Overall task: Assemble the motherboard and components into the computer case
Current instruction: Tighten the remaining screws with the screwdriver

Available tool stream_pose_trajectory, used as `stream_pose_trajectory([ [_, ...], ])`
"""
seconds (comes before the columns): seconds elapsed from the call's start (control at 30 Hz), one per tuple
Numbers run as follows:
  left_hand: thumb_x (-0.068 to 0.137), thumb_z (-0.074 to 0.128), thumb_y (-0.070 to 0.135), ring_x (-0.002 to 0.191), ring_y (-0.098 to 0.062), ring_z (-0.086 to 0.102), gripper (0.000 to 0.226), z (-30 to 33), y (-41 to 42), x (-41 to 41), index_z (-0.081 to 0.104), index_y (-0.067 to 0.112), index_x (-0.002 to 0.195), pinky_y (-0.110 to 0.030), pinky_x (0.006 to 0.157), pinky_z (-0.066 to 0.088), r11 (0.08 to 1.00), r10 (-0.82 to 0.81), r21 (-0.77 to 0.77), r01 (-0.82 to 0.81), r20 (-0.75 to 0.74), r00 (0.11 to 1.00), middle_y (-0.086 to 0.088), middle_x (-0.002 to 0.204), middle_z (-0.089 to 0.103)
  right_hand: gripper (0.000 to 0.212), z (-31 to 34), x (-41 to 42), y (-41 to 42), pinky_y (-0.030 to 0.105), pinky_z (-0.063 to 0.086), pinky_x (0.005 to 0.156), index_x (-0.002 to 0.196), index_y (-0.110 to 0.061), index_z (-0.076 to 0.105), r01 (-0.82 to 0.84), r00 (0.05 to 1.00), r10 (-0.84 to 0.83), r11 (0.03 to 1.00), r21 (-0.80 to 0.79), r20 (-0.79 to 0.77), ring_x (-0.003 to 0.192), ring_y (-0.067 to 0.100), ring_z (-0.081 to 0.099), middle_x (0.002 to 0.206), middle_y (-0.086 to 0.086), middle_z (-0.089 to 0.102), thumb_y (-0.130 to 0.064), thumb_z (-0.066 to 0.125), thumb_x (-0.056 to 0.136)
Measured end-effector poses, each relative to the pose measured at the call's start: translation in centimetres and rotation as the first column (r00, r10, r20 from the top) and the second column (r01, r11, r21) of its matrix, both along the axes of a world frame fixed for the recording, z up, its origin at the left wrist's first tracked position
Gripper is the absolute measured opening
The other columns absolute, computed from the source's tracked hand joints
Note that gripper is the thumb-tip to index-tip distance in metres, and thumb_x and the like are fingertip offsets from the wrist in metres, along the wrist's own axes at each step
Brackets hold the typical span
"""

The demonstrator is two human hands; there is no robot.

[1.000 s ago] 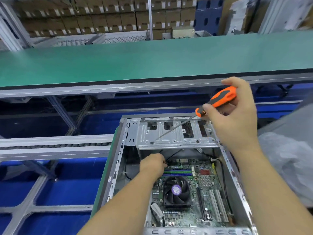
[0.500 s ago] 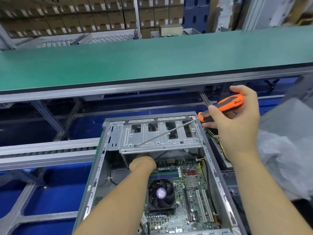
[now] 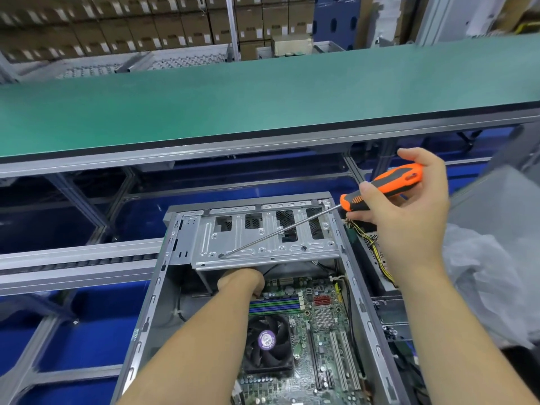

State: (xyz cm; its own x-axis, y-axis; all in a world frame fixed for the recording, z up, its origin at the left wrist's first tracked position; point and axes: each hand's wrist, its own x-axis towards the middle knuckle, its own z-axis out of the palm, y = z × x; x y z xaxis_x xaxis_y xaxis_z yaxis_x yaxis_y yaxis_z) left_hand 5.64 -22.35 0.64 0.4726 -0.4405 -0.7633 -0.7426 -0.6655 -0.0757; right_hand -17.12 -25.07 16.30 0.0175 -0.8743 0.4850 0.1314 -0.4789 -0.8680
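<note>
Motherboard (image 3: 318,331) seated in computer case (image 3: 355,287). Right hand (image 3: 409,211) grips screwdriver (image 3: 382,185), tip at drive cage (image 3: 263,241) screw hole, 10 o'clock; fastening outstanding. Left hand (image 3: 241,283) under the cage, grip indeterminable.

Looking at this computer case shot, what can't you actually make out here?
Head view only:
- Left hand: fingers hidden under the drive bay bracket; its grip unreadable.
- Screwdriver tip: too small to tell whether a screw sits there.
- Motherboard: near end cut off by the bottom edge, part behind the forearm.
</note>
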Motion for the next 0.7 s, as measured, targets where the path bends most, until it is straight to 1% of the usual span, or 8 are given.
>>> stream_pose_trajectory([
  [0.1, 0.092, 0.047, 0.028, 0.117, -0.020, 0.059, 0.041, -0.4, 0.6, 0.5, 0.064, 0.016, 0.128, -0.033, 0.100, 0.047, 0.995, 0.084, -0.059, -0.084, -0.001, 0.996, -0.002, 0.124, 0.064, 0.055, 0.1, 0.1, -0.3, 0.036, 0.062, 0.057, 0.111, -0.045, 0.053, -0.003, 1.000, 0.003, 1.000, -0.004, 0.003, 0.075, 0.025, 0.073, 0.093, 0.001, 0.055, 0.002, 0.070, 0.087],
  [0.17, 0.093, 0.046, 0.030, 0.125, -0.021, 0.054, 0.047, -0.7, 1.1, 0.7, 0.057, 0.013, 0.136, -0.035, 0.105, 0.044, 0.988, 0.122, -0.095, -0.123, -0.018, 0.992, -0.005, 0.134, 0.058, 0.055, 0.2, 0.3, -0.3, 0.038, 0.062, 0.056, 0.111, -0.045, 0.053, -0.009, 1.000, 0.009, 1.000, -0.013, 0.002, 0.073, 0.024, 0.073, 0.092, 0.002, 0.055, 0.002, 0.070, 0.087],
  [0.27, 0.094, 0.051, 0.036, 0.107, -0.016, 0.064, 0.037, -0.8, 1.6, 1.0, 0.066, 0.012, 0.116, -0.031, 0.097, 0.050, 0.964, 0.175, -0.180, -0.197, -0.128, 0.976, -0.001, 0.111, 0.067, 0.055, 0.6, 0.8, -0.1, 0.039, 0.062, 0.056, 0.112, -0.047, 0.052, -0.008, 1.000, 0.008, 1.000, -0.030, 0.000, 0.072, 0.028, 0.073, 0.093, 0.002, 0.054, -0.001, 0.069, 0.086],
  [0.33, 0.092, 0.056, 0.032, 0.082, -0.015, 0.064, 0.025, -0.8, 2.4, 1.3, 0.066, 0.010, 0.099, -0.025, 0.084, 0.052, 0.886, 0.299, -0.280, -0.370, -0.265, 0.917, -0.002, 0.094, 0.068, 0.056, 1.0, 1.3, 0.1, 0.039, 0.062, 0.056, 0.115, -0.046, 0.051, -0.015, 1.000, 0.015, 0.999, -0.048, 0.014, 0.074, 0.029, 0.073, 0.097, 0.005, 0.053, -0.001, 0.069, 0.087],
  [0.4, 0.088, 0.063, 0.016, 0.053, -0.014, 0.055, 0.013, -0.9, 4.0, 1.8, 0.062, 0.005, 0.096, -0.022, 0.056, 0.046, 0.666, 0.444, -0.384, -0.640, -0.485, 0.753, -0.006, 0.072, 0.065, 0.057, 1.4, 1.9, 0.4, 0.039, 0.062, 0.056, 0.117, -0.044, 0.050, -0.022, 0.999, 0.025, 0.997, -0.070, 0.039, 0.075, 0.027, 0.073, 0.096, 0.000, 0.054, 0.000, 0.069, 0.087],
  [0.47, 0.086, 0.063, 0.003, 0.037, -0.012, 0.047, 0.014, -1.0, 6.0, 2.4, 0.062, -0.003, 0.098, -0.018, 0.040, 0.034, 0.425, 0.495, -0.377, -0.823, -0.665, 0.560, -0.010, 0.062, 0.063, 0.057, 2.0, 2.6, 0.6, 0.038, 0.062, 0.056, 0.117, -0.043, 0.049, -0.033, 0.999, 0.037, 0.993, -0.112, 0.035, 0.072, 0.019, 0.072, 0.090, -0.014, 0.057, 0.003, 0.068, 0.088],
  [0.57, 0.085, 0.061, -0.002, 0.041, -0.015, 0.042, 0.006, -1.6, 8.0, 2.8, 0.066, -0.002, 0.087, -0.020, 0.045, 0.031, 0.246, 0.500, -0.283, -0.927, -0.782, 0.371, -0.011, 0.060, 0.060, 0.059, 2.7, 3.9, 1.3, 0.035, 0.063, 0.057, 0.120, -0.041, 0.047, -0.061, 0.998, 0.060, 0.982, -0.180, -0.014, 0.071, 0.010, 0.071, 0.086, -0.024, 0.056, 0.005, 0.066, 0.088],
  [0.7, 0.089, 0.060, -0.009, 0.062, -0.017, 0.056, 0.013, -2.0, 9.1, 3.3, 0.064, 0.002, 0.095, -0.023, 0.051, 0.044, 0.008, 0.357, -0.069, -0.998, -0.932, 0.067, -0.014, 0.078, 0.064, 0.064, 3.9, 6.2, 2.5, 0.041, 0.064, 0.063, 0.129, -0.049, 0.045, -0.114, 0.985, 0.077, 0.963, -0.244, -0.155, 0.071, 0.023, 0.074, 0.085, -0.006, 0.059, -0.007, 0.069, 0.088],
])
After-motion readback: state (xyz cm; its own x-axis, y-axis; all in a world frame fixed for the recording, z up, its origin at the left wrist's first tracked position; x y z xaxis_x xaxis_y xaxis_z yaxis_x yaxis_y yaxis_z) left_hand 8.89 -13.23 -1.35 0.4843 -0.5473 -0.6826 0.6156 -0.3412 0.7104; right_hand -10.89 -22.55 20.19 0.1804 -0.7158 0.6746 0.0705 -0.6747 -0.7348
